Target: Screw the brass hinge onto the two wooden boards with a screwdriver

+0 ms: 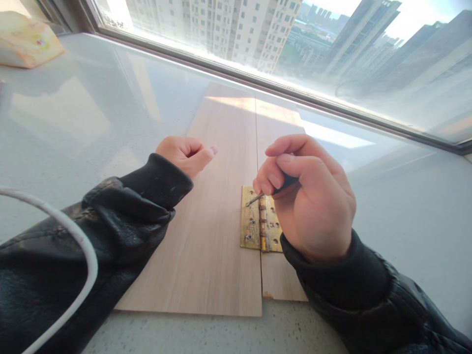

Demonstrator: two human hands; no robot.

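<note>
At the far left, a pale packet (31,42) sits on the white sill (405,216), well apart from the work, and a white cable (91,258) loops across in front of the left sleeve (129,216). Next comes the left hand (186,155), closed into a loose fist above the left board (206,236), its thumb pointing right; nothing shows inside the curled fingers, though their undersides are hidden. The hinge (263,221) lies to the right of this hand and closer to the wearer, with a stretch of bare board between them.

The hinge straddles the seam between the two boards, its long axis running roughly along that seam, from the wearer toward the window (236,44). Two cross-head screws (250,237) show in the nearer half of its left leaf. The screwdriver (283,186) slants down and left over the hinge's barrel, so its tip comes to the farther part of that same leaf; whether the tip is seated in a screw cannot be told.

The right hand (313,196) is much the nearer one: it grips the screwdriver's dark handle, stands over the right board (283,278), and covers part of the right leaf, with the hinge just below and left of its fingers.
</note>
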